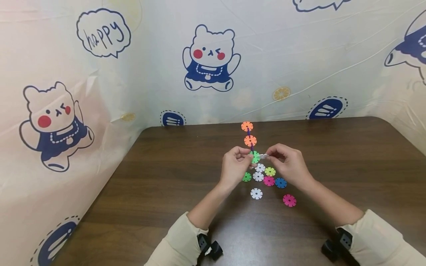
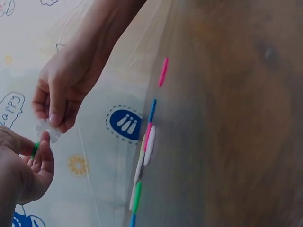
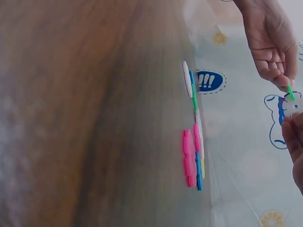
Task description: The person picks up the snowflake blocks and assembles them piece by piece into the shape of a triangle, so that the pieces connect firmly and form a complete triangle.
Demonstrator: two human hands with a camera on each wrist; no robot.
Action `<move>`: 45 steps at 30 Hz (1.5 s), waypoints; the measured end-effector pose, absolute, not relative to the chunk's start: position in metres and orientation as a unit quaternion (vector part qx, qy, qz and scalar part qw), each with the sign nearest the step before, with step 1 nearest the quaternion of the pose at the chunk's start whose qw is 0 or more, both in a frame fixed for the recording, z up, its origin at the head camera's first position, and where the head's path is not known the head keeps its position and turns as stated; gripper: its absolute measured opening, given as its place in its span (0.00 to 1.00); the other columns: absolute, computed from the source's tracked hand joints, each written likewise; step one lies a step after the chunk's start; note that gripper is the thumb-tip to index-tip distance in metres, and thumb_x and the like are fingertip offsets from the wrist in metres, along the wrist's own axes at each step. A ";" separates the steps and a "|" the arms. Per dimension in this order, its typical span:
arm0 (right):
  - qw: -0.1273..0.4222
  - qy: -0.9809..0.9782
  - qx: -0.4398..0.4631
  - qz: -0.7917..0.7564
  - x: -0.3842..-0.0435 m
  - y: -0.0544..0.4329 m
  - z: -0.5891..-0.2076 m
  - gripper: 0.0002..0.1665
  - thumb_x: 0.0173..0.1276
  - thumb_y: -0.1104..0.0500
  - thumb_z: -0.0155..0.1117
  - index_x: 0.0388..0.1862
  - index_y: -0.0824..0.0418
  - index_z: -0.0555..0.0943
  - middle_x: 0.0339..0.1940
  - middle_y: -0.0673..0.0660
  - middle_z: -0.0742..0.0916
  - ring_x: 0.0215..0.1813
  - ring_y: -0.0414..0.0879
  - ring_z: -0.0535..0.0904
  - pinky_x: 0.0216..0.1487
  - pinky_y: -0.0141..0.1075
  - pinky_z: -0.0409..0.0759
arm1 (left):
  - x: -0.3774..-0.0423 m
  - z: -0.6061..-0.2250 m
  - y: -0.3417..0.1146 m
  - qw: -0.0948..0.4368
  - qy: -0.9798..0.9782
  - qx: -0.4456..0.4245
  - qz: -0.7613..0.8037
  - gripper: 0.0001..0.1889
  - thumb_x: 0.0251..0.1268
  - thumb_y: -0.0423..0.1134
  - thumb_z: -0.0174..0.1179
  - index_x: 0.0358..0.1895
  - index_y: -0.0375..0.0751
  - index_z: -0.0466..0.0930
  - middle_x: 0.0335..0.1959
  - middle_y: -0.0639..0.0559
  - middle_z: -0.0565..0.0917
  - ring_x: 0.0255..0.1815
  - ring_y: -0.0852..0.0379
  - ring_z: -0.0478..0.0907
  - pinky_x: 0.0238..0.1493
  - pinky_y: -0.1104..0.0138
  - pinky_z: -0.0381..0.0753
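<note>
My left hand (image 1: pixel 234 166) pinches a green notched disc (image 1: pixel 255 157) between thumb and fingers, above the table. From this disc a chain extends away from me: two orange discs (image 1: pixel 250 140) seen face-on, with purple discs (image 1: pixel 252 147) standing edge-on between the pieces. On the other side, my right hand (image 1: pixel 290 164) pinches a white disc (image 1: pixel 263 156), its edge meeting the green disc's right rim. The left wrist view shows this white disc (image 2: pixel 47 129) broadside, right beside the fingertips on the green one (image 2: pixel 35 150).
Loose notched discs lie on the brown table (image 1: pixel 159 207) below the hands: white (image 1: pixel 256 193), green (image 1: pixel 246 177), yellow-green (image 1: pixel 270 171), blue (image 1: pixel 281 183) and pink (image 1: pixel 289 200). Behind the table hangs a printed curtain (image 1: pixel 149 74).
</note>
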State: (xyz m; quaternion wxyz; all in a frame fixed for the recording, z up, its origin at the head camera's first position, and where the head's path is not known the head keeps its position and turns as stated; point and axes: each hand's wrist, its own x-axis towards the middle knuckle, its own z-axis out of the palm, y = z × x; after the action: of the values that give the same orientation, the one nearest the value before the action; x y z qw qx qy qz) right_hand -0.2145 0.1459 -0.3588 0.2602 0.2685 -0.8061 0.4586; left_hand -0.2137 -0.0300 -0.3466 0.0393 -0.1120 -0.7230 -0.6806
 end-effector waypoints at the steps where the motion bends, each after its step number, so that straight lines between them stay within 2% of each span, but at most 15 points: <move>1: 0.265 -0.805 0.271 0.457 -0.215 0.146 -0.359 0.12 0.51 0.77 0.67 0.30 0.65 0.80 0.28 0.54 0.84 0.29 0.42 0.78 0.34 0.23 0.77 | -0.213 -0.347 -0.029 0.046 -0.720 -0.114 -0.683 0.07 0.61 0.26 0.57 0.40 0.25 0.75 0.28 0.40 0.82 0.24 0.52 0.82 0.32 0.56 0.81; 3: 0.271 -0.805 0.270 0.454 -0.216 0.145 -0.359 0.12 0.50 0.78 0.67 0.29 0.64 0.80 0.27 0.54 0.84 0.29 0.42 0.77 0.34 0.23 0.76 | -0.213 -0.348 -0.028 0.053 -0.714 -0.117 -0.688 0.06 0.61 0.26 0.57 0.40 0.24 0.75 0.28 0.39 0.82 0.23 0.54 0.82 0.33 0.53 0.80; 8: 0.250 -0.811 0.262 0.459 -0.217 0.146 -0.358 0.11 0.52 0.76 0.67 0.31 0.64 0.79 0.28 0.53 0.83 0.28 0.42 0.76 0.33 0.24 0.77 | -0.215 -0.348 -0.029 0.031 -0.714 -0.113 -0.691 0.07 0.61 0.26 0.56 0.41 0.25 0.75 0.27 0.41 0.81 0.24 0.54 0.82 0.35 0.52 0.80; 11: 0.231 -0.813 0.259 0.468 -0.216 0.148 -0.357 0.10 0.54 0.75 0.65 0.32 0.64 0.79 0.29 0.53 0.83 0.29 0.43 0.77 0.34 0.25 0.77 | -0.216 -0.345 -0.032 0.018 -0.721 -0.122 -0.682 0.08 0.62 0.27 0.56 0.42 0.25 0.75 0.28 0.41 0.81 0.27 0.48 0.82 0.34 0.55 0.81; 13: 0.221 -0.812 0.259 0.474 -0.216 0.148 -0.356 0.09 0.55 0.74 0.65 0.32 0.64 0.79 0.29 0.53 0.83 0.29 0.43 0.77 0.33 0.26 0.77 | -0.210 -0.335 -0.034 0.029 -0.740 -0.130 -0.659 0.07 0.62 0.27 0.56 0.41 0.26 0.75 0.29 0.41 0.80 0.30 0.43 0.82 0.33 0.59 0.81; 16: 0.200 -0.813 0.254 0.484 -0.215 0.150 -0.354 0.08 0.57 0.73 0.64 0.33 0.64 0.78 0.30 0.55 0.83 0.30 0.45 0.77 0.33 0.28 0.78 | -0.211 -0.334 -0.037 0.104 -0.777 -0.161 -0.599 0.07 0.62 0.30 0.57 0.40 0.30 0.77 0.31 0.44 0.80 0.31 0.48 0.80 0.31 0.66 0.79; 18: 0.187 -0.815 0.250 0.487 -0.214 0.150 -0.351 0.07 0.58 0.72 0.64 0.34 0.64 0.78 0.30 0.55 0.82 0.30 0.46 0.77 0.33 0.29 0.78 | -0.212 -0.335 -0.039 0.177 -0.797 -0.193 -0.544 0.06 0.61 0.31 0.58 0.40 0.32 0.77 0.32 0.47 0.80 0.31 0.54 0.78 0.32 0.70 0.77; 20: 0.174 -0.819 0.245 0.488 -0.212 0.150 -0.350 0.07 0.59 0.71 0.64 0.35 0.64 0.78 0.31 0.55 0.82 0.30 0.46 0.77 0.34 0.29 0.78 | -0.220 -0.343 -0.042 0.240 -0.803 -0.243 -0.489 0.07 0.59 0.31 0.61 0.40 0.34 0.77 0.34 0.48 0.80 0.35 0.59 0.76 0.38 0.71 0.76; 23: 0.162 -0.822 0.249 0.485 -0.210 0.150 -0.349 0.07 0.59 0.71 0.64 0.36 0.63 0.78 0.31 0.54 0.82 0.31 0.46 0.77 0.35 0.28 0.78 | -0.222 -0.341 -0.043 0.277 -0.801 -0.327 -0.418 0.09 0.57 0.30 0.63 0.40 0.33 0.78 0.40 0.47 0.80 0.44 0.57 0.75 0.49 0.71 0.73; 26: 0.153 -0.822 0.255 0.485 -0.208 0.149 -0.348 0.08 0.59 0.71 0.64 0.37 0.63 0.78 0.31 0.54 0.82 0.32 0.45 0.77 0.36 0.27 0.77 | -0.223 -0.339 -0.043 0.272 -0.801 -0.390 -0.364 0.09 0.55 0.32 0.65 0.39 0.35 0.80 0.42 0.47 0.82 0.51 0.56 0.74 0.58 0.67 0.66; 30: 0.144 -0.820 0.259 0.489 -0.206 0.147 -0.348 0.10 0.58 0.72 0.64 0.37 0.63 0.77 0.32 0.53 0.82 0.33 0.45 0.76 0.38 0.27 0.77 | -0.223 -0.340 -0.042 0.254 -0.802 -0.423 -0.337 0.06 0.55 0.33 0.66 0.36 0.36 0.82 0.36 0.49 0.83 0.50 0.55 0.75 0.62 0.61 0.62; 33: 0.143 -0.818 0.262 0.492 -0.204 0.146 -0.347 0.10 0.57 0.72 0.64 0.37 0.63 0.77 0.32 0.53 0.82 0.33 0.45 0.76 0.38 0.27 0.78 | -0.223 -0.340 -0.043 0.250 -0.800 -0.429 -0.336 0.04 0.55 0.31 0.65 0.34 0.37 0.81 0.31 0.51 0.82 0.44 0.56 0.76 0.61 0.59 0.63; 38: 0.135 -0.818 0.262 0.493 -0.203 0.146 -0.345 0.10 0.58 0.71 0.64 0.38 0.63 0.77 0.32 0.53 0.82 0.33 0.45 0.76 0.38 0.27 0.77 | -0.223 -0.341 -0.045 0.244 -0.792 -0.436 -0.351 0.02 0.56 0.29 0.63 0.32 0.36 0.80 0.28 0.53 0.80 0.34 0.57 0.73 0.56 0.64 0.66; 45: 0.085 -0.847 0.242 0.466 -0.201 0.159 -0.342 0.10 0.59 0.68 0.65 0.40 0.64 0.78 0.33 0.54 0.81 0.35 0.46 0.76 0.37 0.30 0.78 | -0.221 -0.342 -0.048 0.235 -0.805 -0.413 -0.355 0.02 0.59 0.31 0.62 0.34 0.36 0.80 0.30 0.52 0.81 0.37 0.59 0.75 0.50 0.68 0.70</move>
State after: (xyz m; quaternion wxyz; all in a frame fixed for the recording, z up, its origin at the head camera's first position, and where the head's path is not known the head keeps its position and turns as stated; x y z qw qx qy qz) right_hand -0.2014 0.1595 -0.3424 0.0855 0.2423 -0.8468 0.4657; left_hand -0.2210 -0.0484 -0.3419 0.2353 -0.4127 -0.8053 -0.3546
